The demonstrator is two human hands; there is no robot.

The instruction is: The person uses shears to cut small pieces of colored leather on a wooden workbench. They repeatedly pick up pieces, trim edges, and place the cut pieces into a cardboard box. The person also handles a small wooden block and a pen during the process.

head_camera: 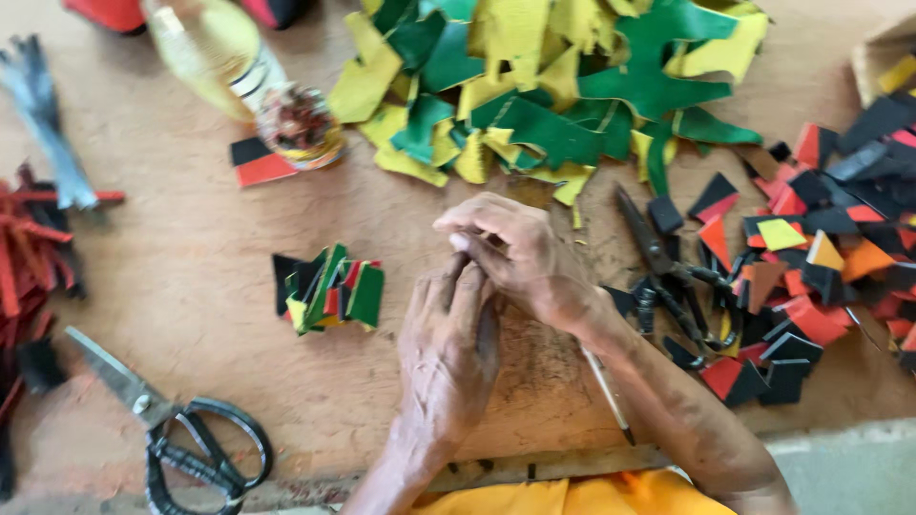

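head view, looking down on a worn wooden work board. left hand lying palm down in the middle, fingers together and reaching up under the other hand. right hand curled over the left fingertips, thumb and forefinger pressed together as if pinching something small; too hidden to tell what, if anything, sits in the pinch. just left of both hands, apart from them, a small bundle of folded green, yellow, red and black strips. large black-handled scissors at lower left, blades parted. second, darker pair of scissors just right of the right wrist, lying among red, black and orange cut pieces. thin pen-like stick under the right forearm. heap of green and yellow scraps along the top. clear bottle of yellowish liquid lying at upper left, blurred, beside a black and red piece. red and black strips at the left edge. orange cloth at the bottom edge.
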